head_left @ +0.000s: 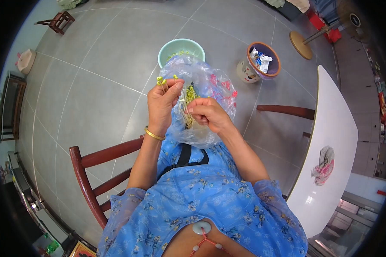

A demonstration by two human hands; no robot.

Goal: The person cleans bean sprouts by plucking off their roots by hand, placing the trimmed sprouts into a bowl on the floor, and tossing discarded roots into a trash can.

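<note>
Between the fingers of my left hand [161, 105] are a few bean sprouts [161, 81], their yellow-green heads sticking up past the fingertips. My right hand [210, 113] is closed in a pinch just to the right and slightly lower, at thin pale stems; which sprout they belong to is hard to make out. Under both hands a clear plastic bag [201, 139] with pink-red print lies open on my lap. More bean sprouts [191, 95] lie inside it, partly hidden by my hands. Just beyond the bag, a mint-green bowl [160, 55] on the floor holds sprouts.
A bin [246, 72] with white and blue scraps stands ahead to the right. On my right is a white table [336, 128] bearing a crumpled pink-grey bag [324, 166]. A dark red chair [101, 158] is at my left, and a small stool [58, 22] stands far left.
</note>
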